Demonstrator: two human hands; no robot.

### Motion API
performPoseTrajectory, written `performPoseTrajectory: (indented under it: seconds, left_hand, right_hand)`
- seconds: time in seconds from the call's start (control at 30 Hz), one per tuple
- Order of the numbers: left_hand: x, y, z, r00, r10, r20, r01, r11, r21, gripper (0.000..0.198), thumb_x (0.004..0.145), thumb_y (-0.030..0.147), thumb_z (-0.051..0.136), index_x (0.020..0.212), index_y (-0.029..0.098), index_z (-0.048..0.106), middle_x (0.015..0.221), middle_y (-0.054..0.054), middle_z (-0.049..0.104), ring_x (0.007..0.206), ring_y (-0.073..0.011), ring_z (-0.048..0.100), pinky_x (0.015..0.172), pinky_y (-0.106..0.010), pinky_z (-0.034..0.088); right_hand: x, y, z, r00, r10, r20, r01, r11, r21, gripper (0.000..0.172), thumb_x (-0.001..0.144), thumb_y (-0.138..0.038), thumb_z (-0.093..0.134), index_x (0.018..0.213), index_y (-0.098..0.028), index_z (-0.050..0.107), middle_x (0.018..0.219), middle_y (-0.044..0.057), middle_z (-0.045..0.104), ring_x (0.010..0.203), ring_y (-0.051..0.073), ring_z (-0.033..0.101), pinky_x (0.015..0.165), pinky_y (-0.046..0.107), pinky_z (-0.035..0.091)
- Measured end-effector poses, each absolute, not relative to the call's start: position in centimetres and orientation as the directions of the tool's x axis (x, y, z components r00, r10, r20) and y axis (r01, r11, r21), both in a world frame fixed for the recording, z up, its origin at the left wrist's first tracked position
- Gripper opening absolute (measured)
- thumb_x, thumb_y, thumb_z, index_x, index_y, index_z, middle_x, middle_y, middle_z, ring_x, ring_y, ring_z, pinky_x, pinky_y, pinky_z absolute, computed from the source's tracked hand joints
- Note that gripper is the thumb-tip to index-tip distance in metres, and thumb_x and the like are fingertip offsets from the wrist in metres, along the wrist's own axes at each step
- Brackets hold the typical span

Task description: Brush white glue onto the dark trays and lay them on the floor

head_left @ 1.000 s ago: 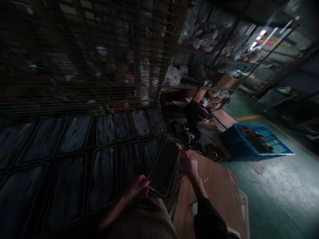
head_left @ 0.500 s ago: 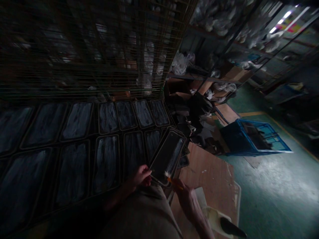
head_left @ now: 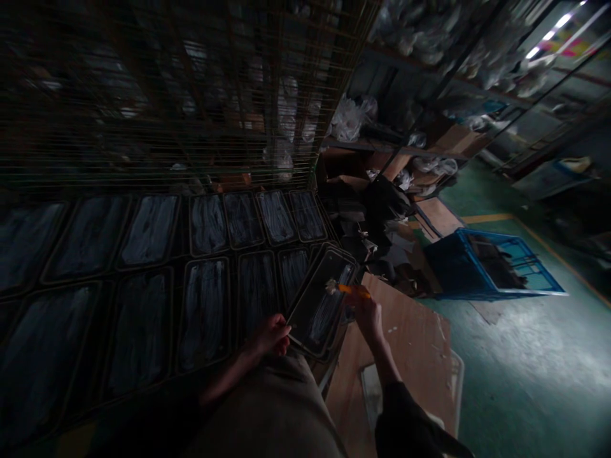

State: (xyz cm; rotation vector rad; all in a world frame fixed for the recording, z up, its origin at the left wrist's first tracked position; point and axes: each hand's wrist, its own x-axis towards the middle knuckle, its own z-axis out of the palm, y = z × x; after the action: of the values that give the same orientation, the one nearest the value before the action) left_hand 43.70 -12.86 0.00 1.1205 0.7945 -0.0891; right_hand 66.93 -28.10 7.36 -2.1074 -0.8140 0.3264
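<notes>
My left hand (head_left: 275, 334) pinches the near left corner of a dark rectangular panel (head_left: 305, 312) with rounded corners and a pale rim. The panel lies tilted over others beneath it. In my right hand (head_left: 365, 308) is a brush with an orange handle (head_left: 351, 290). Its pale bristles (head_left: 331, 287) touch the panel's upper middle. Whitish streaks (head_left: 324, 318) run along the panel's right side. Rows of similar panels (head_left: 205, 312), smeared with whitish streaks, lie to the left.
A wooden board (head_left: 415, 343) sits at my right, bearing a pale flat piece (head_left: 371, 388). Beyond it a blue crate (head_left: 449, 264) stands on the green floor. A wire rack (head_left: 191, 95) rises behind the panels. Shelves with plastic bags (head_left: 348, 117) and boxes are farther back.
My right hand has moved the brush up and away along the panel, from its near end to its upper middle. My left hand keeps its grip on the corner.
</notes>
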Motion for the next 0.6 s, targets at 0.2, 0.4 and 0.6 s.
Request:
performPoseTrajectory:
  seconds: [0.2,0.4,0.6]
  left_hand:
    - [43.8,-13.0,-0.9,0.719,0.326,-0.614,0.432,0.482,0.762,0.044,0.071,0.054,0.069,0.081,0.022,0.041,0.051,0.005,0.063,0.036,-0.0111,0.057,0.036,-0.019,0.04]
    - [43.7,-13.1,-1.1,0.699,0.335,-0.632,0.432,0.506,0.746,0.044,0.071,0.054,0.069,0.081,0.022,0.041,0.05,0.006,0.062,0.036,-0.012,0.058,0.035,-0.018,0.039]
    - [43.4,-13.1,-0.4,0.724,0.338,-0.601,0.4,0.505,0.765,0.046,0.07,0.057,0.07,0.079,0.021,0.043,0.051,0.005,0.062,0.035,-0.0107,0.057,0.035,-0.018,0.038]
  right_hand:
    - [69.9,-25.4,7.6,0.744,0.608,0.277,0.633,-0.511,-0.582,0.041,0.1,-0.043,0.038,0.121,-0.016,0.062,0.096,0.011,0.075,0.082,0.021,0.072,0.065,0.026,0.05]
    - [66.4,-26.8,7.6,0.611,0.779,0.141,0.748,-0.51,-0.424,0.035,0.1,-0.036,0.039,0.112,-0.018,0.066,0.08,0.008,0.073,0.063,0.019,0.068,0.052,0.025,0.041]
    - [61.5,-30.1,9.7,0.474,0.874,-0.103,0.598,-0.406,-0.691,0.038,0.101,-0.042,0.037,0.109,-0.022,0.068,0.07,0.003,0.071,0.056,0.017,0.066,0.054,0.026,0.048]
